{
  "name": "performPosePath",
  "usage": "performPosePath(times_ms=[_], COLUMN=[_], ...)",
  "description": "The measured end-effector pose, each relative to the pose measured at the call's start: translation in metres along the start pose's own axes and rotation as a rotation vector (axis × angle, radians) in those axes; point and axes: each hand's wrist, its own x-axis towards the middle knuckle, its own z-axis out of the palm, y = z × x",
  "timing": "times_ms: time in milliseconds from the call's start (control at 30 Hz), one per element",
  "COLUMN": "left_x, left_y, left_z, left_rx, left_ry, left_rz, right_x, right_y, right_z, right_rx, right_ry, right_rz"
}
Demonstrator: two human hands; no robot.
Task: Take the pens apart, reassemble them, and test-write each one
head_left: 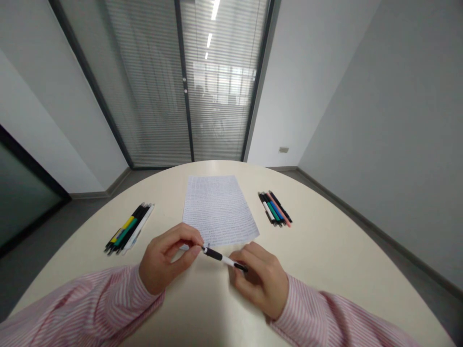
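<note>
A black-and-white pen (227, 260) is held between my two hands above the near part of the table, slanting down to the right. My left hand (170, 258) pinches its left end between thumb and fingertips. Curled fingers of my right hand (260, 277) grip the dark right end. Just beyond the pen lies a sheet of paper (219, 207) covered in lines of writing, with my left fingertips over its lower left corner.
On the round, pale table (311, 260), several pens (128, 230) lie side by side at the left. Another row of pens (275, 208) in white, green, blue, pink and black lies at the right. Beyond the table's far edge is a glass door with blinds (220, 96).
</note>
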Motion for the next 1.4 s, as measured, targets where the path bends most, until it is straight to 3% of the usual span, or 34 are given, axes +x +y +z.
performPosePath(times_ms=[333, 433, 567, 700, 900, 967, 1100, 1167, 1400], left_x=[0.0, 0.0, -0.002, -0.005, -0.001, 0.002, 0.007, 0.009, 0.01], left_y=[-0.006, -0.018, -0.036, -0.043, -0.034, -0.031, -0.027, -0.025, -0.017], left_z=[0.002, 0.004, 0.007, 0.01, 0.009, 0.005, -0.004, -0.005, -0.002], left_rx=[0.069, 0.332, 0.664, 0.685, 0.558, 0.421, 0.048, -0.103, -0.224], left_ry=[0.029, 0.033, -0.058, -0.151, -0.092, -0.043, 0.155, 0.233, 0.329], left_rz=[-0.006, 0.05, 0.177, 0.191, 0.219, 0.125, -0.31, -0.432, -0.453], right_x=[0.002, 0.003, 0.003, 0.002, 0.001, 0.001, 0.002, 0.002, 0.001], right_y=[-0.002, -0.002, -0.001, -0.001, 0.0, 0.001, 0.001, 0.001, 0.002], right_z=[-0.004, -0.005, -0.003, -0.003, -0.003, -0.003, -0.002, -0.002, -0.001], right_rx=[0.064, 0.09, 0.1, 0.088, 0.076, 0.073, 0.056, 0.05, 0.031], right_ry=[0.011, 0.056, 0.098, 0.08, 0.076, 0.069, 0.06, 0.066, 0.061], right_rz=[0.037, 0.053, 0.074, 0.075, 0.087, 0.095, 0.082, 0.079, 0.107])
